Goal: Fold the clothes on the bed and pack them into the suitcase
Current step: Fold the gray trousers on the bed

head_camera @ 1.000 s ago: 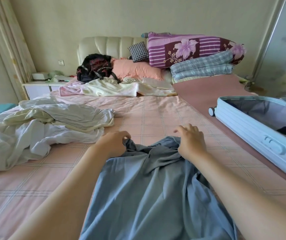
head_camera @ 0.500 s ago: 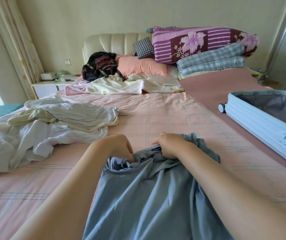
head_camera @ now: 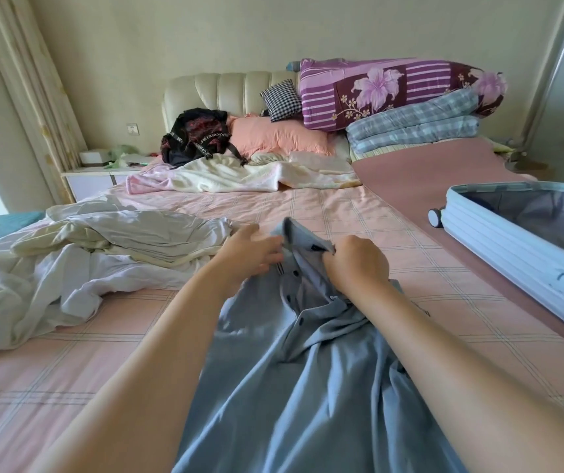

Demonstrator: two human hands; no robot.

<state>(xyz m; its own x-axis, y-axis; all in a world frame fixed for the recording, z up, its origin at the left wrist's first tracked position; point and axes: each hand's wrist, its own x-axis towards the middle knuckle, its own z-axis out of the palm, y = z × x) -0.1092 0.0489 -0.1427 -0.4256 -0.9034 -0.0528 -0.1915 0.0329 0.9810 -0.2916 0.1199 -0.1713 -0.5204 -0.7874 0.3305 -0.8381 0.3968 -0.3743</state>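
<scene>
A blue button-up shirt (head_camera: pixel 294 377) lies lengthwise on the pink checked bed (head_camera: pixel 359 213), its collar end lifted off the sheet. My right hand (head_camera: pixel 359 264) grips the collar in a fist. My left hand (head_camera: pixel 249 254) pinches the other side of the collar with its fingertips, the remaining fingers loosely spread. A heap of white and cream clothes (head_camera: pixel 96 261) lies to the left of my hands. The pale blue suitcase (head_camera: pixel 512 247) lies open at the right edge of the bed, its grey lining showing.
At the head of the bed lie a black backpack (head_camera: pixel 198 138), a pink pillow (head_camera: pixel 277 138), a cream blanket (head_camera: pixel 246 174) and stacked folded quilts (head_camera: pixel 403 100). A white nightstand (head_camera: pixel 96 175) stands at the left by the curtain.
Both hands have lifted the shirt's collar up off the bed and opened it, so the button placket shows. The left hand went from a fist to a fingertip pinch.
</scene>
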